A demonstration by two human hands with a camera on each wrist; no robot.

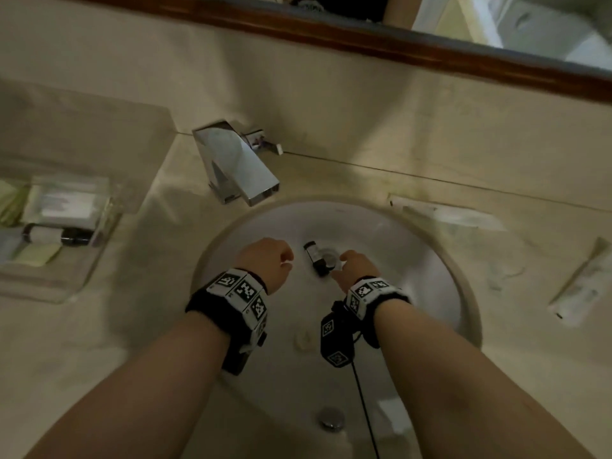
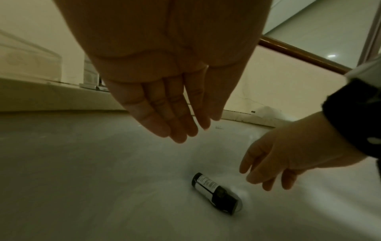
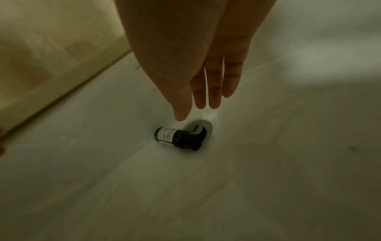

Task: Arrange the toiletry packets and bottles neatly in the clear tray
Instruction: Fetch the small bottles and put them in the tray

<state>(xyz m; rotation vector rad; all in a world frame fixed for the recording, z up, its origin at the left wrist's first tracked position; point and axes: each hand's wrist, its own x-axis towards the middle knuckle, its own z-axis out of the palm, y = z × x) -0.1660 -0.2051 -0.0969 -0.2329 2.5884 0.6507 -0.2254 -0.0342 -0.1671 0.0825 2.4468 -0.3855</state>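
Note:
A small dark bottle [image 1: 314,258] [image 2: 214,190] [image 3: 175,137] with a white label lies on its side at the bottom of the white sink [image 1: 414,260], its cap against the drain [image 3: 204,128]. My right hand [image 1: 354,265] [image 2: 266,166] [image 3: 198,97] hangs just above it, fingers straight and empty. My left hand [image 1: 268,263] [image 2: 175,117] hovers to the left of the bottle, fingers straight, holding nothing. The clear tray [image 1: 59,279] sits on the counter at far left with another dark-capped bottle [image 1: 56,235] and several packets in it.
A chrome tap [image 1: 235,164] juts over the basin's far rim. Two long wrapped packets [image 1: 450,215] [image 1: 583,289] lie on the beige counter to the right of the sink. A wood-framed mirror [image 1: 430,48] runs along the wall behind.

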